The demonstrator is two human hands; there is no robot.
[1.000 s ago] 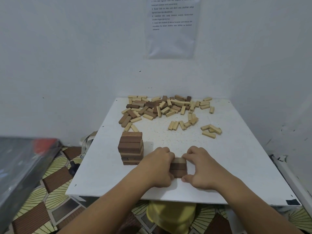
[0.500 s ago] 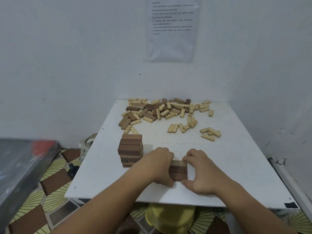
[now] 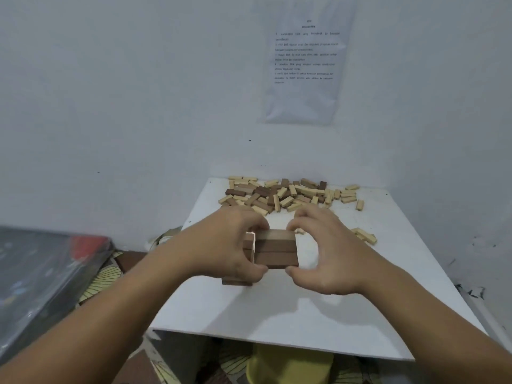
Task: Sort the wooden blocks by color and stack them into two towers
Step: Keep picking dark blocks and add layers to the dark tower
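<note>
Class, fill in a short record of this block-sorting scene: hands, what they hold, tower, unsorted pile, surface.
left hand: grips the set's left end
right hand: grips its right end
held: set of dark brown wooden blocks, lifted
tower: dark brown block stack, mostly hidden behind the left hand
unsorted: mixed pale and dark wooden blocks at the far edge
surface: white square table

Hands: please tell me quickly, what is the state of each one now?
Left hand: closed on the left end of the dark block bundle.
Right hand: closed on the right end of the same bundle, held above the table.
</note>
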